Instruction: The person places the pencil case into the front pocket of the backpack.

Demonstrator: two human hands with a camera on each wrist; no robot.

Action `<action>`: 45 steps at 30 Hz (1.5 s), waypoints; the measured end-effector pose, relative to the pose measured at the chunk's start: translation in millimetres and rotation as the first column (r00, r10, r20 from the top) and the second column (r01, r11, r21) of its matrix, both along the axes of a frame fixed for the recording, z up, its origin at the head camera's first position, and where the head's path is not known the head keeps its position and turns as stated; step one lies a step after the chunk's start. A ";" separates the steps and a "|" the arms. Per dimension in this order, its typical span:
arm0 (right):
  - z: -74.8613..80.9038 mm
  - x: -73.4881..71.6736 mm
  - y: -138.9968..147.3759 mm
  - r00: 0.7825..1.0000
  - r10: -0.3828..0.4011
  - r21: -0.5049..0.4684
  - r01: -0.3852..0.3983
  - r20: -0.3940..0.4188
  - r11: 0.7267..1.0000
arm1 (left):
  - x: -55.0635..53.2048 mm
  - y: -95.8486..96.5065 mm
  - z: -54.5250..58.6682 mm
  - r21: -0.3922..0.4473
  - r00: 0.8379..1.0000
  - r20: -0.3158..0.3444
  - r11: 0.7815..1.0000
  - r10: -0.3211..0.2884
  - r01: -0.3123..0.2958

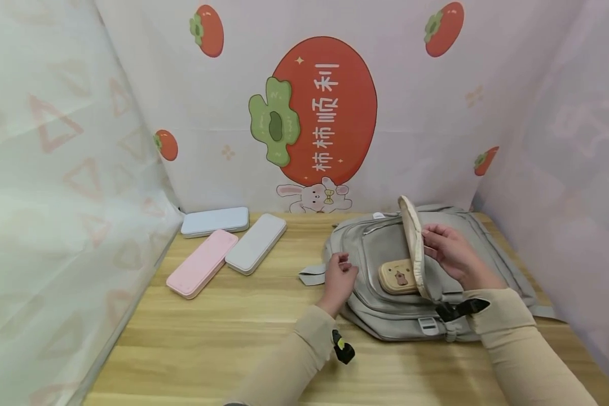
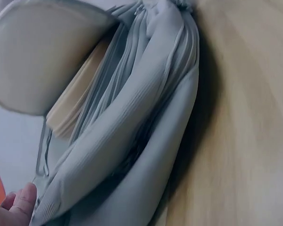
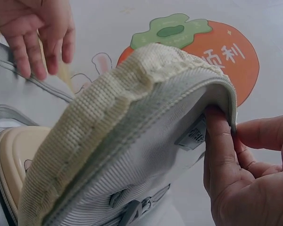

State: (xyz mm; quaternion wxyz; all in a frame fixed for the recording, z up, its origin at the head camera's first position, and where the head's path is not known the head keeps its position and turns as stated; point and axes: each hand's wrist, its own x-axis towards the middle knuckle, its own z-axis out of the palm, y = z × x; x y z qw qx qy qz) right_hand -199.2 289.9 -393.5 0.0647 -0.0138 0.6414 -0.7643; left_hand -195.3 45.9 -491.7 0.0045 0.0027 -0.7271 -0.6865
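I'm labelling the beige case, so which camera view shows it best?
The head view: there the beige case shows most of its top, with the animal picture. The left wrist view shows only its side, by the flap; the right wrist view, a part, the flap hiding the rest.

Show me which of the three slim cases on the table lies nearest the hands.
The pale grey case, rightmost of the three in the head view, lies nearest the left hand; the pink case and light blue case lie farther left.
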 end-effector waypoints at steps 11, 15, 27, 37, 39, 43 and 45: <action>-2.8 -2.2 3.8 0.999 0.002 -0.020 -0.001 0.033 1.000 | -11.8 -51.2 -1.2 0.073 0.996 0.085 0.996 0.037 -0.043; -3.8 -1.5 5.4 1.000 0.004 -0.050 -0.003 0.017 0.999 | -14.5 -67.5 -1.0 0.070 0.994 0.103 0.997 0.034 -0.041; -1.4 1.6 7.1 1.000 0.001 -0.116 0.002 0.020 0.993 | -14.1 -121.5 -2.9 0.003 0.986 0.146 0.996 0.085 -0.086; -2.5 2.0 8.5 0.999 0.004 -0.128 0.001 0.036 0.992 | -9.0 -165.7 0.6 0.008 0.979 0.161 0.992 0.126 -0.129; -2.8 2.1 8.8 0.999 0.002 -0.128 0.003 0.037 0.992 | -7.7 -174.4 2.1 -0.005 0.978 0.157 0.990 0.138 -0.139; -2.6 2.2 9.1 0.999 -0.004 -0.125 0.009 0.042 0.992 | -4.7 -193.2 7.0 -0.038 0.976 0.147 0.987 0.158 -0.154; -2.6 2.4 9.1 0.999 -0.007 -0.122 0.012 0.045 0.992 | -3.6 -204.2 9.4 -0.048 0.976 0.142 0.986 0.164 -0.159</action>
